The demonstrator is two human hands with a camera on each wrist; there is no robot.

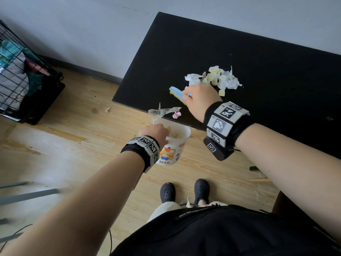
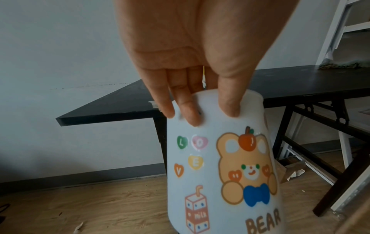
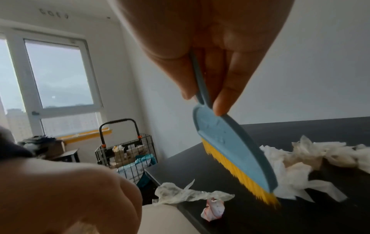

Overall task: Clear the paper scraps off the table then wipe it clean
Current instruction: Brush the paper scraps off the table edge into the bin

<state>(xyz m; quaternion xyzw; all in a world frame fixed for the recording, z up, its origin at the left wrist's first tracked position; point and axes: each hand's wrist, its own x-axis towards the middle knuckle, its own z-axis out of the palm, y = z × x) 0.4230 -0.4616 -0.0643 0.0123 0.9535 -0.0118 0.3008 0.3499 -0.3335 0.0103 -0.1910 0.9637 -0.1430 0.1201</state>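
Observation:
A heap of white and yellowish paper scraps (image 1: 215, 78) (image 3: 312, 156) lies on the black table (image 1: 267, 74). A long translucent scrap (image 1: 164, 110) (image 3: 186, 194) and a small pink-white scrap (image 1: 176, 114) (image 3: 213, 211) sit at the table's front edge. My right hand (image 1: 198, 97) grips the handle of a blue brush with yellow bristles (image 1: 178, 94) (image 3: 234, 152), held between the heap and the edge. My left hand (image 1: 156, 133) (image 2: 200, 101) holds a white bin with a bear print (image 1: 174, 145) (image 2: 226, 171) by its rim, below the table edge; scraps lie inside it.
A black wire cart (image 1: 22, 78) (image 3: 128, 150) with cloths stands on the wooden floor at the left. Small scraps (image 1: 107, 109) lie on the floor. My feet in dark clogs (image 1: 184, 191) stand below the bin. The table's folding legs (image 2: 312, 142) show underneath.

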